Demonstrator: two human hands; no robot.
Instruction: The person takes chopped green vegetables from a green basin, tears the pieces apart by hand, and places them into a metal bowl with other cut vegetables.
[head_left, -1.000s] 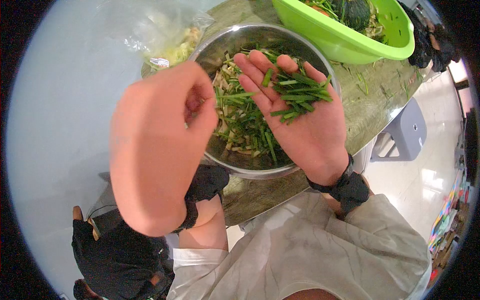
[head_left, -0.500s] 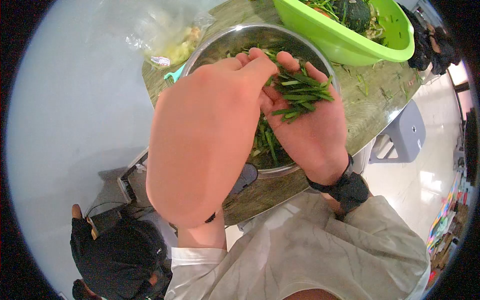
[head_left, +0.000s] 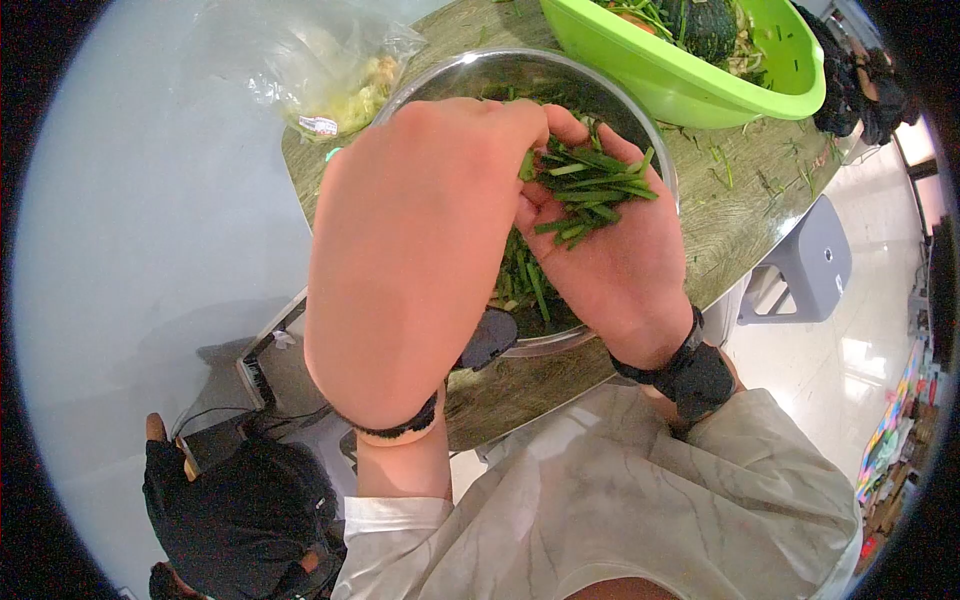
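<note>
My right hand (head_left: 625, 245) is palm up over a steel bowl (head_left: 655, 125), with a pile of chopped greens (head_left: 595, 190) resting on its palm and fingers. From the left my left hand (head_left: 440, 150) reaches across, back upward. Its bent fingers meet the near side of the pile, and a green piece shows at their tips; the rest of the fingertips are hidden. More chopped greens (head_left: 525, 280) lie in the bowl beneath both hands. Dark bands circle both wrists.
A lime green basin (head_left: 680, 85) with vegetables stands at the back right. A clear plastic bag (head_left: 340, 90) is at the back left. Scraps lie on the wooden table (head_left: 730, 200). A grey stool (head_left: 810, 265) stands right; a dark rounded item (head_left: 488, 338) is near the bowl.
My left hand has turned slightly and its fingers have drawn closer together by the greens. The pile still lies in my right hand, which has shifted slightly left.
</note>
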